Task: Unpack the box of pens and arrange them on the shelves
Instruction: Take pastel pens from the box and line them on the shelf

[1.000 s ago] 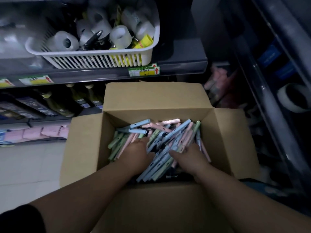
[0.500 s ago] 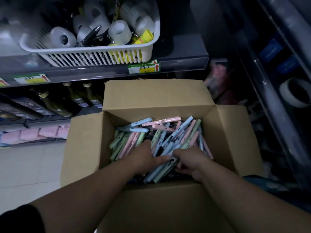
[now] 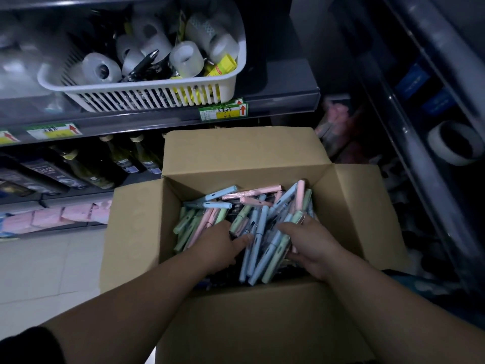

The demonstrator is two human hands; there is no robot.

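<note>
An open cardboard box [image 3: 136, 232] sits in front of me with its flaps spread. Inside lies a heap of pastel pens [image 3: 249, 206] in blue, pink and green. Both my hands are down in the box. My left hand [image 3: 217, 245] rests on the pens at the left of a bundle, fingers curled against them. My right hand [image 3: 309, 243] grips the right side of a bundle of blue and green pens [image 3: 265, 248], which lies slanted between the two hands.
The grey shelf [image 3: 286, 101] behind the box carries a white slotted basket [image 3: 147, 98] of tape rolls and small items. Bottles [image 3: 123, 156] stand on the lower shelf, pink packets [image 3: 52, 216] below. A dark shelving unit [image 3: 420, 143] runs along the right, holding a tape roll [image 3: 451, 143].
My hands came together and gathered a bundle of pens between them, and they have since spread apart along it. The view has tilted slightly downward.
</note>
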